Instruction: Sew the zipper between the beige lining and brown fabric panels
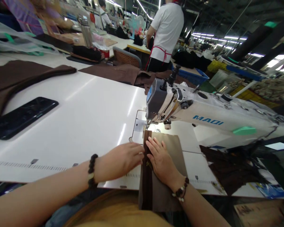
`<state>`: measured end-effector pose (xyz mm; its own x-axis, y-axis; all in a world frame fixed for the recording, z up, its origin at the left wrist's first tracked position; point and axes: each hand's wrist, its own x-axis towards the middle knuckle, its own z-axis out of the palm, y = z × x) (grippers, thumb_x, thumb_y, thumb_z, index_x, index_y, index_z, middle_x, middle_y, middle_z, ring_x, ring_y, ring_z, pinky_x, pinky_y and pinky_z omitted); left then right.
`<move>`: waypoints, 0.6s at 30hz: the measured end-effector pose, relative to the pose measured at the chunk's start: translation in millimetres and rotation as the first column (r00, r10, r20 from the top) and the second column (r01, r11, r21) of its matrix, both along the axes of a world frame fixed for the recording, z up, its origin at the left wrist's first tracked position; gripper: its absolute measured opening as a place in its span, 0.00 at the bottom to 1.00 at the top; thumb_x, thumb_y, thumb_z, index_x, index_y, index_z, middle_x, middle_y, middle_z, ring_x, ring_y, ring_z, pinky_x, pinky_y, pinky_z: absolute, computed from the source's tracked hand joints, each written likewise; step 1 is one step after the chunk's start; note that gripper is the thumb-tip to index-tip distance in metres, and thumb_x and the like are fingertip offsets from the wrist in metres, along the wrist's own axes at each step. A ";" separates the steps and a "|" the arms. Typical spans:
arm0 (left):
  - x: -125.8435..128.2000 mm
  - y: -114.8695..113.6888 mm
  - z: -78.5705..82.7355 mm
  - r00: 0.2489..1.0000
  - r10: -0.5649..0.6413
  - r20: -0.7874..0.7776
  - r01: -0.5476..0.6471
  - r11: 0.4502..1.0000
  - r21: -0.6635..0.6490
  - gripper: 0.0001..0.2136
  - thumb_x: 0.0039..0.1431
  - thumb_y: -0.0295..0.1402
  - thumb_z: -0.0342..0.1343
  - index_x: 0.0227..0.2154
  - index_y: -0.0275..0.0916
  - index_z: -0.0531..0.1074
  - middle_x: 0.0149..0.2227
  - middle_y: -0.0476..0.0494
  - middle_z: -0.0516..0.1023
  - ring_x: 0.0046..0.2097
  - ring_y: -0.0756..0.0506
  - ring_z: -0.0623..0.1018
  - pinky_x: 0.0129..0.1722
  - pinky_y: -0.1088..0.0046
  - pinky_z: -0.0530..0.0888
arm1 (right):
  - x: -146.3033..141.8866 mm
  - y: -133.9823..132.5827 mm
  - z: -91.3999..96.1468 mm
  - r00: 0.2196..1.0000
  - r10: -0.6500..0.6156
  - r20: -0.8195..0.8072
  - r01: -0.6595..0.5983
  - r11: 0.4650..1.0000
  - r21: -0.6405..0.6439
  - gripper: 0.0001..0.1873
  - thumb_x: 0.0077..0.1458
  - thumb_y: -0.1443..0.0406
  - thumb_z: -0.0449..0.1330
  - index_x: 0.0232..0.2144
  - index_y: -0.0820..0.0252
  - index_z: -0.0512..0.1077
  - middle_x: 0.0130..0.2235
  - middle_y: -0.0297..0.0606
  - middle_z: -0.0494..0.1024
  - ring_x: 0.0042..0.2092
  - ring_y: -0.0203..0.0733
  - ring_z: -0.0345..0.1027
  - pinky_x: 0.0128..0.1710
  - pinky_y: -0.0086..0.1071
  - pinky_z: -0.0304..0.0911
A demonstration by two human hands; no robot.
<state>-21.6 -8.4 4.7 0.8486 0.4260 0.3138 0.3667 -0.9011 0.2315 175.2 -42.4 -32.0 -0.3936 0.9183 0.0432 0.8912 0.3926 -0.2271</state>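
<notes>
A taupe fabric piece (177, 148) with a dark brown zipper strip (147, 186) along its left side lies on the white sewing table and hangs over the front edge. Its far end is just in front of the needle area of a sewing machine (210, 115). My left hand (121, 162) has its fingers bent together at the strip's left edge, gripping it; the fingertips are partly hidden. Flat on the fabric beside the strip rests my right hand (162, 162), fingers extended. A small metal zipper pull (147, 163) shows between the hands.
A black phone (23, 117) lies at the left, near stacked brown fabric (26, 75). More brown cloth (115, 73) lines the table's far edge. Dark scraps (223, 167) lie at the right. Beyond stand a chair (127, 57) and a person in a white shirt (168, 28).
</notes>
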 end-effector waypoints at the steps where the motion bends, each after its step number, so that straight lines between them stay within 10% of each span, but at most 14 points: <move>1: 3.5 13.9 -2.6 0.999 0.026 -0.035 -0.025 0.999 0.027 0.11 0.63 0.32 0.43 0.36 0.35 0.70 0.40 0.45 0.72 0.42 0.48 0.71 0.44 0.69 0.73 | -0.3 0.0 0.4 1.000 -0.002 0.003 0.002 1.000 -0.007 0.23 0.60 0.67 0.42 0.58 0.61 0.53 0.62 0.33 0.50 0.63 0.46 0.42 0.59 0.53 0.45; 6: 17.6 55.9 -27.9 0.988 0.025 -0.152 -0.015 0.998 0.065 0.11 0.62 0.32 0.44 0.40 0.35 0.69 0.44 0.44 0.71 0.47 0.46 0.70 0.50 0.65 0.70 | -1.7 -0.8 2.8 1.000 0.003 0.023 -0.003 1.000 -0.021 0.24 0.60 0.68 0.42 0.59 0.62 0.52 0.63 0.33 0.48 0.63 0.47 0.41 0.59 0.54 0.45; 18: 19.0 55.9 -32.4 0.985 0.125 -0.115 -0.115 0.989 0.087 0.15 0.61 0.37 0.46 0.48 0.36 0.64 0.50 0.44 0.67 0.52 0.45 0.66 0.53 0.64 0.66 | 1.0 11.8 3.9 0.999 -0.032 0.002 0.032 0.999 -0.031 0.25 0.60 0.68 0.44 0.59 0.62 0.53 0.62 0.35 0.50 0.63 0.47 0.42 0.59 0.54 0.47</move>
